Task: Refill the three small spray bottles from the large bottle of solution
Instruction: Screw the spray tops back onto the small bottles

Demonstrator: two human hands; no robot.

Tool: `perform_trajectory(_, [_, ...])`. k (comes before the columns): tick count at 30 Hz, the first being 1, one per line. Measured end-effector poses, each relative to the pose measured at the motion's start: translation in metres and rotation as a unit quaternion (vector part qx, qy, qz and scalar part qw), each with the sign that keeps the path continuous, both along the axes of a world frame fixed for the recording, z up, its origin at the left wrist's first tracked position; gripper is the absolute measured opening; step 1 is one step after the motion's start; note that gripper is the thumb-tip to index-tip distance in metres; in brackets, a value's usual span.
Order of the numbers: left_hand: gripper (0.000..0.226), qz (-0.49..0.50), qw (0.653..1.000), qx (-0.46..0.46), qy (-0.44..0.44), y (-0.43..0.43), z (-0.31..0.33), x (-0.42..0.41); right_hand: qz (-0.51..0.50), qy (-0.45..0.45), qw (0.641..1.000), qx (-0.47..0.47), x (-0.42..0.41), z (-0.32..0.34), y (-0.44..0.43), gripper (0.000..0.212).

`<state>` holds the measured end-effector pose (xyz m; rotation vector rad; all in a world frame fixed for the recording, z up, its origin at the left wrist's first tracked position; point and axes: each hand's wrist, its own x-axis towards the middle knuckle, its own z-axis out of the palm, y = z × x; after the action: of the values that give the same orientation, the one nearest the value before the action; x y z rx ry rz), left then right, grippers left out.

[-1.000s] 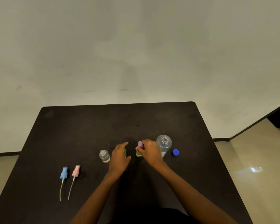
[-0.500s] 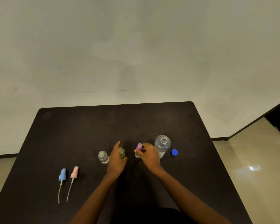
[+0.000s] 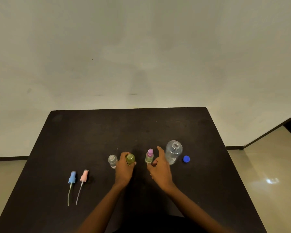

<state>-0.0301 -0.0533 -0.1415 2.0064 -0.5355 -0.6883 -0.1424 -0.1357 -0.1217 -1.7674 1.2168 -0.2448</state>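
Head view is showing the large bottle (image 3: 173, 153) standing upright toward the right of a dark matte table (image 3: 91, 132), its clear, rounded plastic body narrowing to an open neck, with a small round blue cap (image 3: 186, 159) lying just beside it on the right. Left of it a purple-capped spray bottle (image 3: 149, 156) is standing upright, slim and translucent. The right hand (image 3: 160, 169) is hovering just beside this bottle with fingers loosely spread and the index finger pointing away, gripping nothing; whether the thumb is touching the bottle's base I cannot tell. The left hand (image 3: 124, 169) is curling its fingers around a green bottle (image 3: 130, 159), holding it upright. Just left of that hand a clear small bottle (image 3: 112, 160) is standing with its neck open. Well apart, toward the table's left front, a blue spray head (image 3: 72, 178) and a pink spray head (image 3: 84, 176) are lying side by side, thin dip tubes trailing toward the person. A wide band of tabletop is running between the bottles and the far edge, which is sitting near a pale wall (image 3: 141, 47); glossy floor (image 3: 267, 165) is showing past the right edge.
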Motion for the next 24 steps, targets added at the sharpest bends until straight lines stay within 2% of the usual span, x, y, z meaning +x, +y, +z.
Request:
perform_trajectory(6, [0.028,-0.019,1.0,0.024,0.003,0.005,0.005,-0.002,0.034,-0.021,0.998,-0.043,-0.004,0.012,0.011,0.074])
perform_trajectory(10, [0.065,-0.018,0.998,0.058,-0.002,0.009,0.013,-0.008,0.049,-0.027,0.997,-0.044,-0.005,0.016,0.017,0.07])
perform_trajectory(11, [0.068,-0.014,0.998,0.055,-0.009,0.013,0.021,-0.012,0.053,-0.03,0.997,-0.043,-0.005,0.017,0.019,0.069])
perform_trajectory(15, [0.039,0.085,0.991,-0.036,-0.102,0.049,0.053,-0.005,0.07,-0.025,0.996,-0.042,-0.002,0.024,0.023,0.055])
perform_trajectory(17, [0.031,0.154,0.977,-0.046,-0.139,0.073,0.051,0.02,0.079,-0.029,0.996,-0.039,-0.001,0.026,0.025,0.049])
perform_trajectory(18, [0.032,0.17,0.975,-0.011,-0.141,0.084,0.046,0.035,0.082,-0.032,0.995,-0.039,-0.002,0.026,0.027,0.046])
perform_trajectory(21, [0.042,0.136,0.965,0.191,-0.118,0.108,0.025,0.068,0.085,-0.032,0.995,-0.034,-0.003,0.023,0.032,0.04])
perform_trajectory(24, [0.044,0.061,0.951,0.274,-0.131,0.116,0.011,0.072,0.096,-0.028,0.995,-0.027,-0.004,0.021,0.035,0.036])
